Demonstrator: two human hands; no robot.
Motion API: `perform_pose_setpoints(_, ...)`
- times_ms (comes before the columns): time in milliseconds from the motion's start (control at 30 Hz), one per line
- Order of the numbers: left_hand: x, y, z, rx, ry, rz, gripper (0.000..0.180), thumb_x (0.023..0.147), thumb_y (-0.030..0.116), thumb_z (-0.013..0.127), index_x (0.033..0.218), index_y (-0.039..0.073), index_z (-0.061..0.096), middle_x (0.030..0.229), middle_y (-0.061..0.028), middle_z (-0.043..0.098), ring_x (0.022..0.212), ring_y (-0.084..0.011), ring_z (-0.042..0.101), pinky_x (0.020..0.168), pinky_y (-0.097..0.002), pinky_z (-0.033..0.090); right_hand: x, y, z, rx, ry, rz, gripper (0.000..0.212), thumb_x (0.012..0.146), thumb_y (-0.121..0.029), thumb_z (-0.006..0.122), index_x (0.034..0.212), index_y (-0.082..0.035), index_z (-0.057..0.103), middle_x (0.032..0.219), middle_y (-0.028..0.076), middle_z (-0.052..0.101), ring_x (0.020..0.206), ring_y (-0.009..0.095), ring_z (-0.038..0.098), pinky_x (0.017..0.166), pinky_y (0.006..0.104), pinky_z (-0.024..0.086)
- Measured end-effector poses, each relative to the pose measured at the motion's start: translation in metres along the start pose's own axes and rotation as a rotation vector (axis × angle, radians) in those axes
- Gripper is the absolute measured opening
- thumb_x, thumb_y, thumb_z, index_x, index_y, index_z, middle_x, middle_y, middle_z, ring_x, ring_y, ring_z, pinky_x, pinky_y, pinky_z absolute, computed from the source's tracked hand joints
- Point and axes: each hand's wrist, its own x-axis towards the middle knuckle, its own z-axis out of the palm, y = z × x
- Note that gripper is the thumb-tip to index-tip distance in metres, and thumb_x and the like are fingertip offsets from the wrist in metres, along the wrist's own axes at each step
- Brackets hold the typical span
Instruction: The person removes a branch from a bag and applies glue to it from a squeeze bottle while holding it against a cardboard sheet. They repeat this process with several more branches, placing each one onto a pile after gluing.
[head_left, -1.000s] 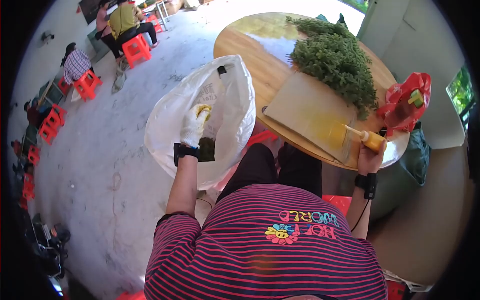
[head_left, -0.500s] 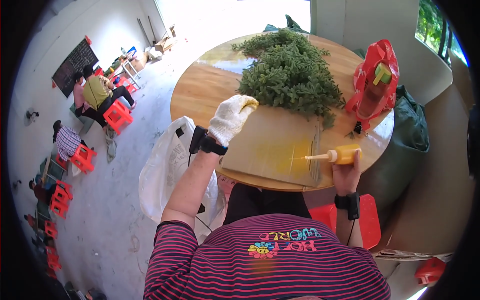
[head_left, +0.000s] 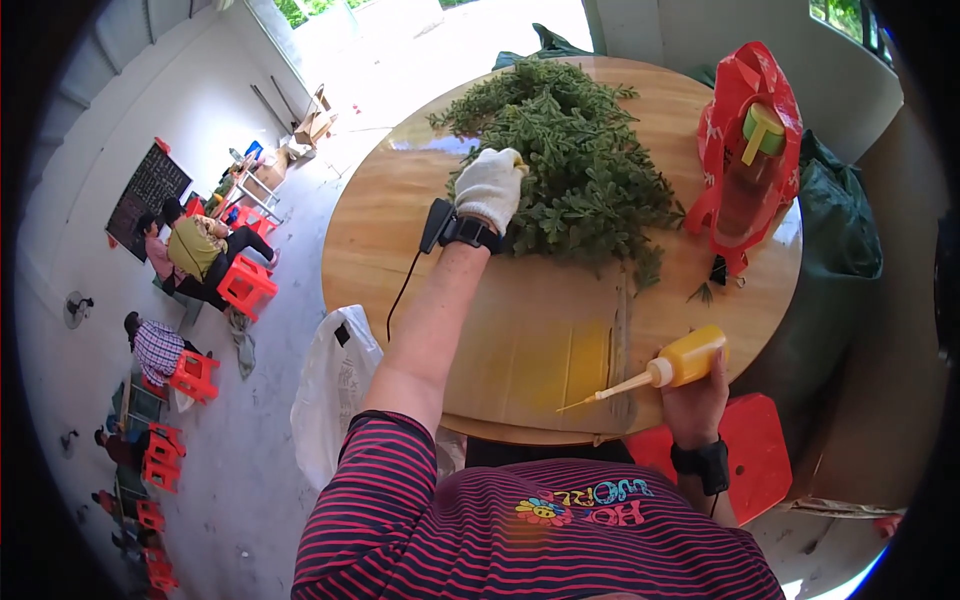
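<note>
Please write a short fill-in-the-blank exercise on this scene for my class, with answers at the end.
1. The left hand wears a glove coloured ____.
2. The right hand holds a squeeze bottle coloured ____.
3. The wooden table has a top whose shape is ____.
4. The plastic bag standing on that table is coloured ____.

Missing words: white; yellow; round; red.

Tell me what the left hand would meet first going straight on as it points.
Most likely the green leafy sprigs, just ahead of the gloved left hand; depth is unclear, so it may already touch them.
</note>
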Motion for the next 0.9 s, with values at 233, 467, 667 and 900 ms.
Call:
perform_pose_setpoints(233,-0.045,-0.057,-0.034,-0.357,0.187,-0.128,0.015,0.083,0.02,0.061,0.093,0.01,0.065,0.087,-0.0085,0.066,0.073,-0.0243,0.065,0.062,-0.0315,0.051,0.003,-0.002,0.002,0.008,-0.026,-0.016,0.04,0.09,-0.033,0.052,0.121,-0.007,0.046,0.115,0.007,0.054,0.103,0.029,0.054,0.094,0.0462,0.041)
perform_pose_setpoints(467,-0.106,-0.065,-0.055,-1.183,0.22,-0.545,0.014,0.085,0.008,0.061,0.098,0.002,0.062,0.087,-0.004,0.064,0.066,-0.0143,0.064,0.049,-0.0207,0.049,0.004,-0.004,-0.005,-0.021,-0.041,-0.054,0.037,0.091,-0.032,0.052,0.119,-0.007,0.047,0.114,0.009,0.055,0.104,0.03,0.053,0.094,0.047,0.041)
perform_pose_setpoints(667,-0.112,-0.041,-0.051,-1.433,0.371,-0.474,0.016,0.086,0.009,0.061,0.099,0.001,0.061,0.087,-0.0058,0.064,0.066,-0.0152,0.064,0.052,-0.023,0.052,0.011,0.0,-0.005,-0.043,-0.012,-0.111,0.037,0.09,-0.031,0.053,0.118,-0.007,0.048,0.114,0.01,0.055,0.105,0.03,0.054,0.095,0.047,0.041)
perform_pose_setpoints(900,-0.088,-0.075,-0.049,-0.779,0.157,-0.391,0.013,0.084,0.006,0.062,0.096,0.001,0.062,0.088,-0.0063,0.065,0.067,-0.0146,0.064,0.054,-0.0248,0.053,0.009,-0.004,-0.01,-0.043,0.008,-0.085,0.036,0.091,-0.03,0.053,0.117,-0.007,0.049,0.115,0.011,0.056,0.106,0.031,0.053,0.095,0.0481,0.04)
